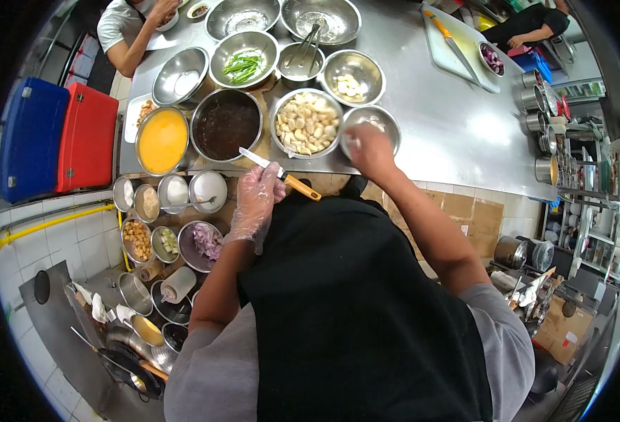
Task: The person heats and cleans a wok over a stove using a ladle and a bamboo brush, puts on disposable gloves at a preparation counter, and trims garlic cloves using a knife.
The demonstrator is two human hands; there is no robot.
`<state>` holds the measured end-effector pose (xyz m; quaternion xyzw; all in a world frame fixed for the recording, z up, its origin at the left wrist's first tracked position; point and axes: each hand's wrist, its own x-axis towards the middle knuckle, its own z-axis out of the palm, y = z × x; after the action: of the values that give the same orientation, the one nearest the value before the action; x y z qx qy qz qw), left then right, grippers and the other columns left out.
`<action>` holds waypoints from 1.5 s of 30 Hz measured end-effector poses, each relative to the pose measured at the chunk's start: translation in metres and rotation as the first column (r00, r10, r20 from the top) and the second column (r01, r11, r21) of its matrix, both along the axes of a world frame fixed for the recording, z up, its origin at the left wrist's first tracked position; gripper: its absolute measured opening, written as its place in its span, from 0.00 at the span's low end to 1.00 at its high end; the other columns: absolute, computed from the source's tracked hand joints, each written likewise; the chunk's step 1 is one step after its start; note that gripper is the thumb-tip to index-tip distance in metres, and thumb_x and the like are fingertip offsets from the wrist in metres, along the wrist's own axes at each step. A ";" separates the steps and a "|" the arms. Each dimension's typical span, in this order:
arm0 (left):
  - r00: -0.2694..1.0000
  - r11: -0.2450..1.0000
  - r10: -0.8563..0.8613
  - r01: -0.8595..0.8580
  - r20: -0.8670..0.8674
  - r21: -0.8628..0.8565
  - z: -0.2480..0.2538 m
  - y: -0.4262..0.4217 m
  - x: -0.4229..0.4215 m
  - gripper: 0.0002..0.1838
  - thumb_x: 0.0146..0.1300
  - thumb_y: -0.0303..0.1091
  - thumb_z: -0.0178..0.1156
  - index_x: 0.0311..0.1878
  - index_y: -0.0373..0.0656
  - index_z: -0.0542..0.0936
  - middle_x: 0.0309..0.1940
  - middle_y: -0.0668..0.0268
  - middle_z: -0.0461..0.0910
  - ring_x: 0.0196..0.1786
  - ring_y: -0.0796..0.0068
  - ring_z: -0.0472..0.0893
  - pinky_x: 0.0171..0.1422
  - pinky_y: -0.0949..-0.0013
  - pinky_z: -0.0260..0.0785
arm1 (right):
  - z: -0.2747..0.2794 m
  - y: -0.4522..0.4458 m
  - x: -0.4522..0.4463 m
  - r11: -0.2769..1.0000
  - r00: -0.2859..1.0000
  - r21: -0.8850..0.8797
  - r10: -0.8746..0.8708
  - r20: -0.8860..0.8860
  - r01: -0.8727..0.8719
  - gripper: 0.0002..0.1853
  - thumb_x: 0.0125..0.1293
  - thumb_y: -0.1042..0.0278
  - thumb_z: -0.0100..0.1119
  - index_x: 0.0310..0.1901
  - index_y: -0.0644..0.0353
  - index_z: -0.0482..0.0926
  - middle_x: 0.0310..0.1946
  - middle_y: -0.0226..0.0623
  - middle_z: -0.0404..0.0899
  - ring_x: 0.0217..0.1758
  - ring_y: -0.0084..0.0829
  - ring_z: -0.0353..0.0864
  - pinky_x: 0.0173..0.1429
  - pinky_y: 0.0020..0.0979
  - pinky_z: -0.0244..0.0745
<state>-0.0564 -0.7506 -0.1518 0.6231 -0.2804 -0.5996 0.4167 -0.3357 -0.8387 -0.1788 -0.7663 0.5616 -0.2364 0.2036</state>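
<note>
My left hand (pixel 255 197), in a clear plastic glove, holds a small knife (pixel 298 187) with a yellow-orange handle; its blade points up and left. My right hand (pixel 370 150) is over a steel bowl (pixel 392 126) at the table's front edge, fingers curled and blurred; what it holds, if anything, is hidden. Pale pieces lie in that bowl. Just left of it stands a bowl full of peeled garlic-like cloves (pixel 306 124). A bowl behind has a few pale cloves (pixel 349 86). Further left is a bowl of dark sauce (pixel 225 125).
Bowls of orange liquid (pixel 162 141) and green vegetables (pixel 244 65) stand on the left. A white cutting board (pixel 451 53) with a large knife (pixel 456 53) lies at the back right. Another person's arm (pixel 133 49) reaches in at the upper left.
</note>
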 end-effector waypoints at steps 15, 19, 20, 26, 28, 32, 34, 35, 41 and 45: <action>1.000 0.999 0.020 -0.020 -0.003 -0.029 -0.010 0.017 0.012 0.14 0.80 0.39 0.59 0.40 0.38 0.80 0.24 0.68 0.80 0.25 0.81 0.77 0.32 0.73 0.71 | -0.005 -0.034 0.088 0.745 0.707 0.044 0.649 -0.281 -0.666 0.08 0.65 0.70 0.58 0.43 0.55 0.84 0.44 0.39 0.79 0.50 0.44 0.87 0.50 0.45 0.83; 1.000 0.999 0.003 -0.002 0.028 -0.048 -0.008 0.017 0.014 0.13 0.80 0.38 0.59 0.41 0.38 0.80 0.24 0.68 0.80 0.25 0.80 0.77 0.32 0.73 0.71 | -0.012 -0.038 0.083 0.854 0.854 0.017 0.520 -0.004 -0.519 0.04 0.63 0.72 0.64 0.39 0.59 0.84 0.39 0.40 0.82 0.43 0.46 0.87 0.47 0.45 0.82; 1.000 0.999 0.004 -0.003 0.025 -0.049 -0.008 0.016 0.014 0.13 0.80 0.38 0.59 0.41 0.38 0.80 0.24 0.68 0.80 0.25 0.80 0.77 0.32 0.73 0.71 | -0.006 -0.038 0.079 0.854 0.854 0.018 0.520 -0.008 -0.520 0.04 0.63 0.72 0.64 0.39 0.59 0.84 0.39 0.40 0.82 0.43 0.46 0.87 0.47 0.45 0.82; 0.999 0.999 0.038 -0.038 0.007 -0.022 -0.009 0.010 0.012 0.17 0.80 0.40 0.59 0.37 0.37 0.80 0.23 0.67 0.81 0.23 0.81 0.77 0.30 0.74 0.71 | 0.044 -0.032 0.019 0.987 0.954 0.157 -0.031 0.300 -0.018 0.05 0.62 0.73 0.72 0.38 0.61 0.86 0.36 0.44 0.85 0.38 0.43 0.86 0.45 0.38 0.81; 1.000 1.000 -0.003 0.003 0.019 -0.022 -0.007 0.007 0.012 0.15 0.80 0.40 0.58 0.40 0.37 0.79 0.24 0.67 0.81 0.25 0.81 0.77 0.32 0.73 0.72 | 0.040 -0.032 -0.016 0.973 0.998 0.224 -0.059 0.022 0.052 0.06 0.61 0.73 0.72 0.39 0.61 0.87 0.39 0.46 0.87 0.41 0.46 0.87 0.47 0.40 0.82; 0.999 1.000 -0.015 0.016 0.030 -0.005 -0.002 0.001 0.007 0.15 0.80 0.40 0.59 0.39 0.38 0.79 0.24 0.67 0.81 0.25 0.81 0.78 0.32 0.74 0.71 | 0.008 -0.031 -0.052 0.995 0.950 0.093 0.002 -0.313 0.028 0.11 0.60 0.73 0.69 0.45 0.59 0.88 0.46 0.51 0.88 0.48 0.51 0.88 0.53 0.46 0.82; 0.998 0.999 -0.046 0.046 0.037 -0.017 -0.001 -0.001 0.007 0.16 0.81 0.40 0.58 0.39 0.38 0.79 0.24 0.67 0.81 0.25 0.81 0.78 0.32 0.74 0.71 | 0.009 -0.042 -0.036 0.986 0.969 0.142 -0.052 -0.242 0.088 0.13 0.60 0.71 0.70 0.47 0.58 0.88 0.45 0.50 0.88 0.47 0.51 0.87 0.54 0.46 0.82; 0.998 0.999 -0.049 0.050 0.037 -0.019 -0.001 -0.001 0.006 0.16 0.81 0.40 0.58 0.39 0.38 0.79 0.24 0.67 0.81 0.25 0.81 0.78 0.32 0.74 0.71 | 0.021 -0.047 -0.019 0.988 0.992 0.136 -0.053 -0.111 0.068 0.13 0.60 0.69 0.71 0.48 0.59 0.88 0.44 0.49 0.88 0.46 0.51 0.87 0.54 0.47 0.82; 0.999 0.998 -0.051 0.051 0.004 -0.029 -0.002 -0.004 0.004 0.15 0.81 0.40 0.58 0.42 0.37 0.81 0.25 0.68 0.81 0.26 0.82 0.78 0.33 0.75 0.72 | 0.019 -0.097 0.062 0.993 0.994 0.061 0.102 -0.028 -0.100 0.20 0.63 0.55 0.74 0.53 0.54 0.88 0.44 0.47 0.86 0.51 0.47 0.86 0.58 0.47 0.80; 0.999 0.999 -0.034 0.034 0.027 -0.012 -0.001 -0.002 0.004 0.15 0.81 0.40 0.58 0.43 0.37 0.82 0.25 0.68 0.81 0.25 0.82 0.78 0.32 0.75 0.72 | 0.018 -0.105 0.089 0.980 0.939 0.124 0.186 -0.290 -0.155 0.20 0.63 0.52 0.72 0.53 0.51 0.89 0.46 0.46 0.86 0.56 0.47 0.86 0.61 0.47 0.80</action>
<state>-0.0519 -0.7523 -0.1523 0.6238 -0.3002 -0.5963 0.4064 -0.2468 -0.9434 -0.1613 -0.8281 0.5285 -0.0702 0.1735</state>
